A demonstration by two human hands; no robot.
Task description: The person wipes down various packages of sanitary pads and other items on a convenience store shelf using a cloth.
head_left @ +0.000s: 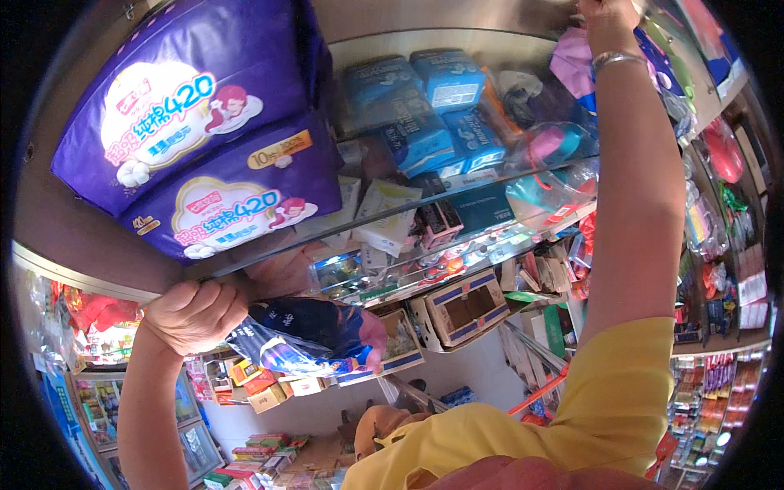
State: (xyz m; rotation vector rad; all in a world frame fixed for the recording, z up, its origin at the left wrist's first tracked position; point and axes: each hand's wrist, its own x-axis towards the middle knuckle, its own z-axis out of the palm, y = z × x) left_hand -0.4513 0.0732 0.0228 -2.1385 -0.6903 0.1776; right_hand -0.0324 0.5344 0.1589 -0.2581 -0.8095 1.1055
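Observation:
My left hand [197,313] is curled shut at the gathered end of a dark blue plastic package [306,337] with a pink end, which bears writing. Its knuckles are close under the front edge of a glass shelf [392,211]. Above that hand stand two stacked purple packs of sanitary pads [226,202]. My right arm is raised past the shelf, with a bracelet on its wrist. My right hand [609,11] is cut off by the top edge of the view, near a pink wrapped item [572,64]; its fingers are mostly hidden.
Several blue boxes [450,79] lie on the glass shelf beside pale sachets [386,214] and a clear bag [551,144]. Lower down are an open cardboard carton [468,306] and small boxes [260,383]. Side shelves [723,343] hold packed goods.

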